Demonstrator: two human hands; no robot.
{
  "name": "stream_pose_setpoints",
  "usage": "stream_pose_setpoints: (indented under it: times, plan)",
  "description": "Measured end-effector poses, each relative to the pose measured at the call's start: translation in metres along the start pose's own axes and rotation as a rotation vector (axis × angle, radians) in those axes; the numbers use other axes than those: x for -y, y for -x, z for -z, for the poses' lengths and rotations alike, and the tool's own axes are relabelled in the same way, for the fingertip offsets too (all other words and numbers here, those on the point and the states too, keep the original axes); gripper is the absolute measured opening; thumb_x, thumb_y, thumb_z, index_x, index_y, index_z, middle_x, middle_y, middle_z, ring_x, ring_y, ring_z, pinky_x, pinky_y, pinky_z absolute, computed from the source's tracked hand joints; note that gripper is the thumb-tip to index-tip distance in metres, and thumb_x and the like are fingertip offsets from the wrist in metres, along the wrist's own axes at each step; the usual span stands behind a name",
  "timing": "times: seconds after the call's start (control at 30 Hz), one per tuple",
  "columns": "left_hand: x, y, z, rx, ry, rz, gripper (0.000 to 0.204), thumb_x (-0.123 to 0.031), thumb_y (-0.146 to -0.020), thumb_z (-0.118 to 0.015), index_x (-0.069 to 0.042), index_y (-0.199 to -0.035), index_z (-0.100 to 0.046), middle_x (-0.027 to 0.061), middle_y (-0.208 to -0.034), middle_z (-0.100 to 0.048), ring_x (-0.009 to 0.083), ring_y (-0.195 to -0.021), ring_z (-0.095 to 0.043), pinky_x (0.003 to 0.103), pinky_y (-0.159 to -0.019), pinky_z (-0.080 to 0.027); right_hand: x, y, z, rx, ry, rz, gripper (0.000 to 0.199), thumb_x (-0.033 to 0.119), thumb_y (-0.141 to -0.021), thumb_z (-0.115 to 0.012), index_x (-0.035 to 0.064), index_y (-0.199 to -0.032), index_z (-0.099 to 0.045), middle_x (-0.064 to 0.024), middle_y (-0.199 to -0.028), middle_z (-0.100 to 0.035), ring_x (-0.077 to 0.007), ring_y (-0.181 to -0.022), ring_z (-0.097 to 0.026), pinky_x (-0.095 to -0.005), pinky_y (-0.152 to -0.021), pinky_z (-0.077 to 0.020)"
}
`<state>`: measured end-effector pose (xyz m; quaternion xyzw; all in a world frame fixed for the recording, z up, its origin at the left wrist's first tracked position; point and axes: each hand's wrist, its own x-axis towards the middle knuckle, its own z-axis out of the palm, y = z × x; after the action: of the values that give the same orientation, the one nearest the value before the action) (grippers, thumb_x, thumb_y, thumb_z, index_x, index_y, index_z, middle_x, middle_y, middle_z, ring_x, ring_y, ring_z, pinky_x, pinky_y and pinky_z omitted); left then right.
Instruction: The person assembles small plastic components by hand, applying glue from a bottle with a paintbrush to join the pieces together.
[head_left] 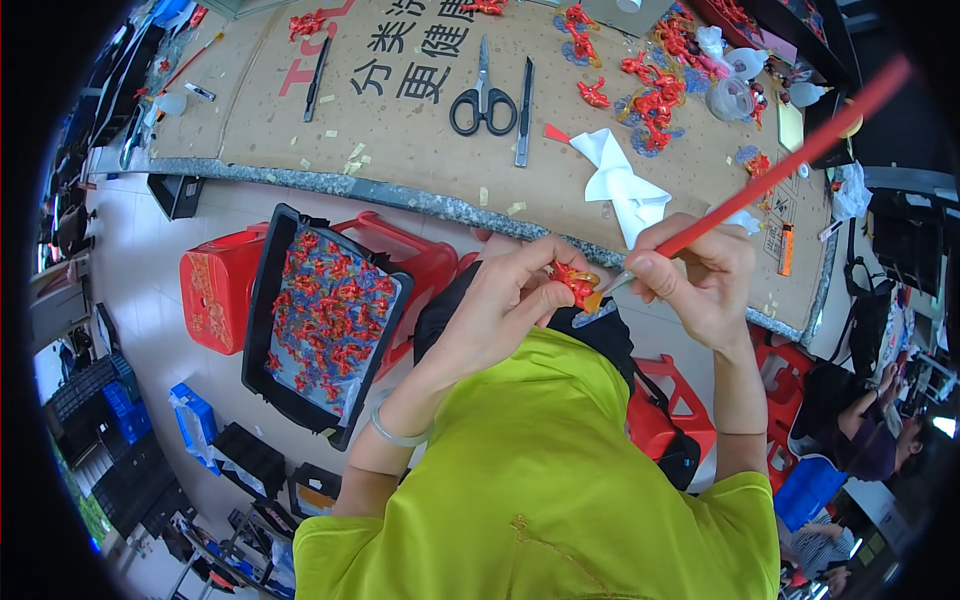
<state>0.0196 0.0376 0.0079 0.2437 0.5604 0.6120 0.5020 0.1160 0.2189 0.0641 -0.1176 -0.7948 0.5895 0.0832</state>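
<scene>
Between the thumb and fingers of my left hand (510,300) is a small red and gold figurine (575,282), held just past the table's near edge. My right hand (700,275) pinches a long red-handled paintbrush (790,165) low on its shaft. The brush's tip end meets the figurine or lies right against it; exact contact is too small to tell. A crumpled white tissue (620,185) lies on the table beyond my hands. Black-handled scissors (483,100) and a slim craft knife (525,112) rest to its left.
Cardboard covers the table (420,150). Several red figurines (655,100) cluster at the far right near small bottles (745,63). A black tray (262,300) full of figurines sits on a red stool (420,250) at left. An orange cutter (786,250) lies right. People are at far right.
</scene>
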Motion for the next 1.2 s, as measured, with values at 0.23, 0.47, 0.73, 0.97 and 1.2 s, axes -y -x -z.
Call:
stream_pose_setpoints:
  times: [0.23, 0.47, 0.73, 0.97, 1.2]
  plan:
    - [-0.001, 0.003, -0.003, -0.006, 0.081, -0.005, 0.012, 0.003, -0.087, -0.051, 0.001, -0.099, -0.052, 0.0035, -0.085, -0.058, 0.0038, -0.063, -0.046, 0.017, -0.054, -0.036, 0.000, 0.020, -0.007, -0.089, 0.098, 0.283, 0.005, -0.005, -0.075, -0.065, -0.0077, -0.075, -0.062, -0.0134, -0.073, -0.064, -0.0158, -0.055, -0.061, -0.0239, -0.047, -0.0473]
    - [-0.003, 0.006, -0.004, -0.017, 0.089, -0.001, 0.011, 0.003, -0.087, -0.052, 0.001, -0.098, -0.052, 0.0040, -0.087, -0.058, 0.0035, -0.063, -0.047, 0.017, -0.054, -0.037, 0.000, 0.029, -0.001, -0.204, 0.029, 0.321, 0.004, 0.002, -0.074, -0.070, 0.0007, -0.074, -0.067, -0.0089, -0.072, -0.066, -0.0189, -0.060, -0.064, -0.0256, -0.055, -0.0485]
    - [0.006, 0.001, -0.001, 0.074, 0.338, -0.062, 0.013, 0.002, -0.088, -0.052, 0.000, -0.101, -0.051, 0.0049, -0.091, -0.055, 0.0065, -0.071, -0.052, 0.019, -0.060, -0.042, 0.003, 0.034, -0.002, -0.261, -0.171, 0.183, 0.006, -0.001, -0.073, -0.071, -0.0026, -0.077, -0.065, -0.0099, -0.072, -0.066, -0.0180, -0.062, -0.064, -0.0257, -0.057, -0.0493]
    - [0.012, -0.005, -0.002, 0.075, 0.272, -0.327, 0.017, 0.011, -0.085, -0.047, 0.001, -0.098, -0.050, 0.0092, -0.098, -0.053, 0.0147, -0.088, -0.057, 0.027, -0.080, -0.047, 0.002, 0.034, -0.005, -0.359, -0.251, 0.119, 0.008, 0.000, -0.076, -0.070, -0.0058, -0.078, -0.065, -0.0116, -0.074, -0.065, -0.0154, -0.061, -0.061, -0.0252, -0.056, -0.0483]
    - [0.017, -0.005, -0.005, 0.040, 0.268, -0.352, 0.032, 0.020, -0.072, -0.039, 0.002, -0.095, -0.050, 0.0124, -0.099, -0.053, 0.0161, -0.091, -0.055, 0.028, -0.084, -0.045, -0.006, 0.028, -0.003, -0.203, 0.063, 0.322, 0.017, 0.010, -0.084, -0.065, -0.0063, -0.085, -0.060, -0.0114, -0.070, -0.060, -0.0153, -0.058, -0.058, -0.0222, -0.050, -0.0456]
